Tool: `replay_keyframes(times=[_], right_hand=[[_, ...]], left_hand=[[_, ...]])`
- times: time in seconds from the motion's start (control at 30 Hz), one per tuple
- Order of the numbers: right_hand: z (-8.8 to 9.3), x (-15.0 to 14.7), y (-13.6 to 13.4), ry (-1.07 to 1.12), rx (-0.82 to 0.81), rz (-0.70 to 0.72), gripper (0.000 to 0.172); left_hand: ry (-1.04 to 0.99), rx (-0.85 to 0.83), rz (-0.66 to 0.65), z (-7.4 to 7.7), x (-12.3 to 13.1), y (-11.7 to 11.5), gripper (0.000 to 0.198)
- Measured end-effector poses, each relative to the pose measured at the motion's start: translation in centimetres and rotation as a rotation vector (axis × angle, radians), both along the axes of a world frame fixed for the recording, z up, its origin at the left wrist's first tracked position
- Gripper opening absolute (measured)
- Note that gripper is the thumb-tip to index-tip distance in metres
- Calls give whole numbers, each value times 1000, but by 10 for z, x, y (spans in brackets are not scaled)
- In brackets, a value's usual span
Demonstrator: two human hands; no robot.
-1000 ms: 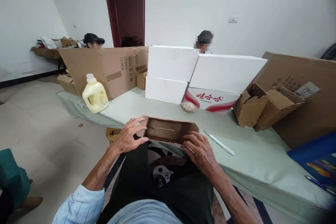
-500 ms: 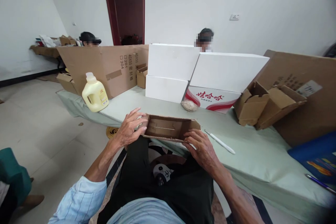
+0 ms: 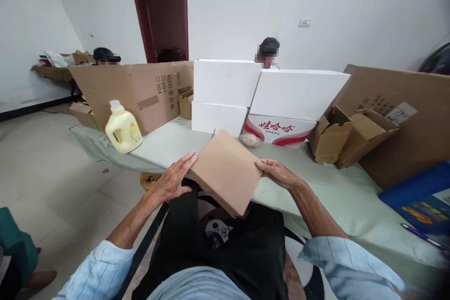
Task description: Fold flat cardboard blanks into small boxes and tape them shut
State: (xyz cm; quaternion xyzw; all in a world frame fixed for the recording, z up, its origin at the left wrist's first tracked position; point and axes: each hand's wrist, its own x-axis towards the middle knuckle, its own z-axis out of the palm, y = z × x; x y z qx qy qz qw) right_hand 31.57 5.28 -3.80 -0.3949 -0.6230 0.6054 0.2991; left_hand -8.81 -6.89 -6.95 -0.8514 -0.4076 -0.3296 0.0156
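A small brown cardboard box [image 3: 227,168] is tilted over the near edge of the table, its plain flat face turned up toward me. My right hand [image 3: 279,172] pinches its right corner between thumb and fingers. On the other side, my left hand [image 3: 176,178] has its fingertips against the box's left edge, with fingers stretched and thumb held apart from the cardboard. The box's open side is out of sight. The white cutter-like pen is not visible now.
White boxes [image 3: 225,82] and a red-printed carton [image 3: 279,131] stand at the back of the green-covered table [image 3: 302,164]. A yellow jug [image 3: 123,129] is at left. Open cardboard boxes [image 3: 330,138], a blue container [image 3: 418,201] and a pen [image 3: 423,236] lie right. Two people sit beyond.
The box has turned over, from its open inside facing up to a flat face up, and has rotated. My right hand has moved up to its right corner.
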Motion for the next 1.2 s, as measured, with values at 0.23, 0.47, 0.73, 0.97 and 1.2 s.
replay_keyframes(times=[0.23, 0.47, 0.73, 0.97, 1.2], right_hand=[[-51, -15, 27, -15, -189, 40, 60], [-67, -22, 30, -68, -186, -2, 52], [-52, -16, 14, -116, 108, -267, 62], [-35, -14, -29, -188, 427, -330, 64], [-64, 33, -20, -971, 804, -500, 37]], left_hand=[[68, 61, -131, 21, 10, 3, 130], [139, 60, -151, 31, 21, 0, 128], [-90, -150, 66, 28, 23, 20, 131], [-220, -247, 68, 17, 23, 34, 116], [-251, -188, 29, 8, 21, 30, 101]])
